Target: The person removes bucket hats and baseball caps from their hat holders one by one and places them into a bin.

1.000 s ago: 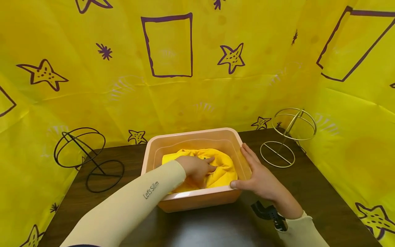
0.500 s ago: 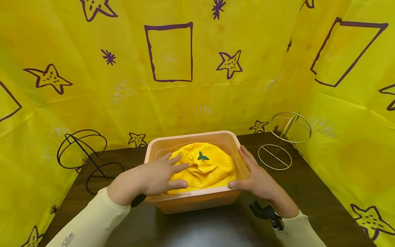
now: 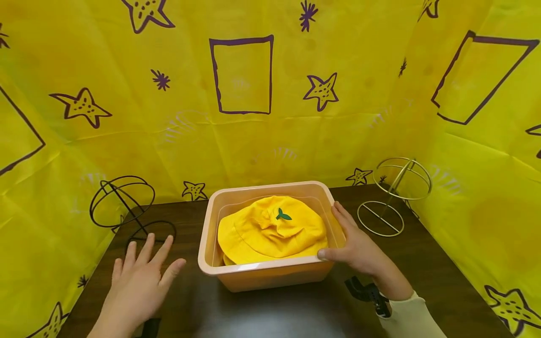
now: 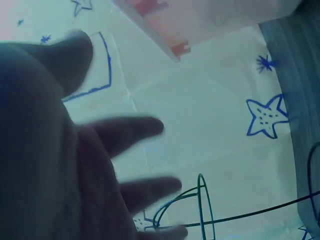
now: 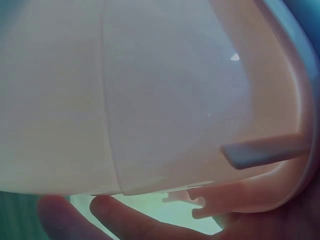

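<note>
A yellow bucket hat [image 3: 270, 230] with a small green leaf sprig [image 3: 283, 215] on its crown lies in a peach plastic bin [image 3: 274, 277]. A sliver of yellow cloth shows under its brim at the near left. At the bin's right end my right hand [image 3: 357, 244] grips the rim, thumb at the near corner and fingers along the side. In the right wrist view, fingertips [image 5: 107, 207] lie against the bin's outer wall [image 5: 170, 100]. My left hand [image 3: 137, 286] is left of the bin, fingers spread, holding nothing. The left wrist view shows the same spread fingers [image 4: 135, 130].
A black wire hat stand [image 3: 127, 206] stands at the back left, just beyond my left fingertips. Another wire stand, gold [image 3: 389, 197], is at the back right. Yellow printed sheeting [image 3: 245, 150] closes off the back and sides of the dark wooden table [image 3: 439, 281].
My left hand has come out of the bin and moved left. The hat's crown, pressed in before, now bulges up with its leaf showing. My right hand keeps its place on the rim.
</note>
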Action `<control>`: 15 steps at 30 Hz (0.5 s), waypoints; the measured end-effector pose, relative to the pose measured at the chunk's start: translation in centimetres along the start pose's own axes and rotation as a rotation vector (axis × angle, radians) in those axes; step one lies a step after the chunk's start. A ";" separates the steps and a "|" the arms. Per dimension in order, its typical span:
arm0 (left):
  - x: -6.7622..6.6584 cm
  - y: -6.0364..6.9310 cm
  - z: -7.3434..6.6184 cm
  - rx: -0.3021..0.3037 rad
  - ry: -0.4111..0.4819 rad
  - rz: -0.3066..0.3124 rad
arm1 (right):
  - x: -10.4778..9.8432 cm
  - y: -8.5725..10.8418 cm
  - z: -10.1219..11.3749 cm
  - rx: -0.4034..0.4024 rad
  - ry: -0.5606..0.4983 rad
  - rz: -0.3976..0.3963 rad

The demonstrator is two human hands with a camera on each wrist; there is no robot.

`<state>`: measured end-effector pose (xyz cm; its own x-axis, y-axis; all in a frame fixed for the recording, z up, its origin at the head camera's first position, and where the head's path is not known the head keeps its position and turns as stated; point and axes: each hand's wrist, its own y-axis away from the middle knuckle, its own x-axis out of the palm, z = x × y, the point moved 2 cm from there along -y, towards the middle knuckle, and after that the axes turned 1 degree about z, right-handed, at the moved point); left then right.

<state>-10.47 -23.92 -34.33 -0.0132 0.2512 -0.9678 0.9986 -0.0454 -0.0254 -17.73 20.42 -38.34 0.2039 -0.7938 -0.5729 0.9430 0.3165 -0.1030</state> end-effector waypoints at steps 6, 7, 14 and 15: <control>0.0 -0.7 0.1 -0.166 -0.020 0.000 | -0.1 -0.2 0.2 -0.013 0.045 0.005; -0.2 -0.8 0.0 -0.182 -0.015 0.006 | -0.1 -0.2 0.3 -0.012 0.058 0.007; -1.1 -1.5 -0.6 -0.242 0.014 0.079 | -0.8 0.5 1.2 0.009 0.235 -0.081; -1.1 -1.5 -0.6 -0.247 0.015 0.092 | -1.1 0.7 1.4 0.017 0.268 -0.111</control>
